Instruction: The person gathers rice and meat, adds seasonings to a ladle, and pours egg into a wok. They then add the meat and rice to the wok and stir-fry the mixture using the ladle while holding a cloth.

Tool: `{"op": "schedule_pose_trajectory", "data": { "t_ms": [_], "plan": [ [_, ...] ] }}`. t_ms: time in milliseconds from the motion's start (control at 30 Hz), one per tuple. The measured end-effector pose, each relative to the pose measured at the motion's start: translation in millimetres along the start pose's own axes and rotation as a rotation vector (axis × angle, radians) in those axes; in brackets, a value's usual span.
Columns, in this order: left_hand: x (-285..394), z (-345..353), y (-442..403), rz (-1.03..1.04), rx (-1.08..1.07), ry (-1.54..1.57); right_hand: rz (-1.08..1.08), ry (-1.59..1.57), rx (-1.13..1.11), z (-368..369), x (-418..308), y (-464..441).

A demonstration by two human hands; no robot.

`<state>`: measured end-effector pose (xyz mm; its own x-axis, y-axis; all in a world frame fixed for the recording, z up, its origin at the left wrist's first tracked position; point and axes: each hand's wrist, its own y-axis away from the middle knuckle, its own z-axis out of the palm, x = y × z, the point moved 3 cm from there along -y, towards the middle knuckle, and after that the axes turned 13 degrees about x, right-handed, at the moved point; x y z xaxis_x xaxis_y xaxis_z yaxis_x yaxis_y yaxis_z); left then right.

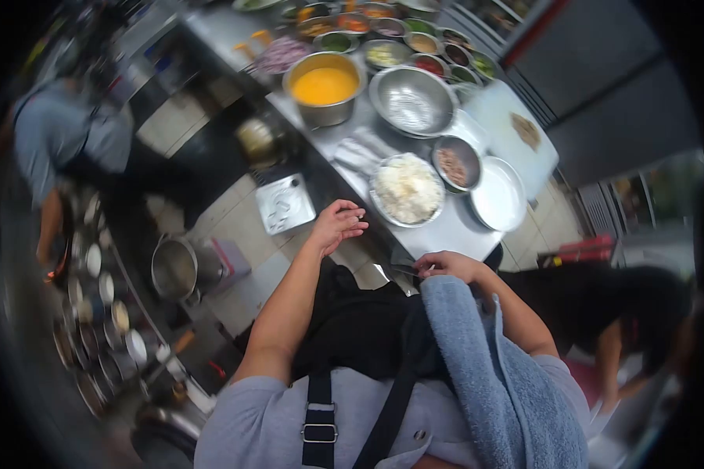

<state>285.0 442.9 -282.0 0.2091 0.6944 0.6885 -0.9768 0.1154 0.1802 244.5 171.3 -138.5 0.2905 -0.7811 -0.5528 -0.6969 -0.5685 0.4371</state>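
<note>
My left hand (339,227) hovers off the front edge of the steel table, fingers loosely bent and apart, holding nothing I can see. My right hand (449,266) is near the table's corner beside a blue towel (477,336) that hangs over my shoulder. Its fingers are curled together at a dark, thin edge (403,262); what they grip is too blurred to name. Closest on the table is a bowl of white shredded food (407,190). Beside it are a small metal bowl of pinkish-brown food (451,166) and a white plate (498,195).
A pot of orange liquid (325,84), an empty steel bowl (413,100) and a cutting board (516,129) stand farther back, with several ingredient bowls behind. One person (94,141) bends at the left, another (626,320) at the right. A large pot (175,268) stands low left.
</note>
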Motion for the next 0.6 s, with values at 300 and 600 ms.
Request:
{"op": "schedule_pose_trajectory", "data": {
  "t_ms": [300,600],
  "plan": [
    [-55.0,-260.9,248.0,-0.077,1.208,-0.916,-0.323,0.16,-0.294,82.6,-218.4,-116.5],
    [-409.6,-294.8,594.9,-0.331,1.693,-0.52,-0.472,0.596,-0.796,313.4,-346.6,-108.8]
  ]
}}
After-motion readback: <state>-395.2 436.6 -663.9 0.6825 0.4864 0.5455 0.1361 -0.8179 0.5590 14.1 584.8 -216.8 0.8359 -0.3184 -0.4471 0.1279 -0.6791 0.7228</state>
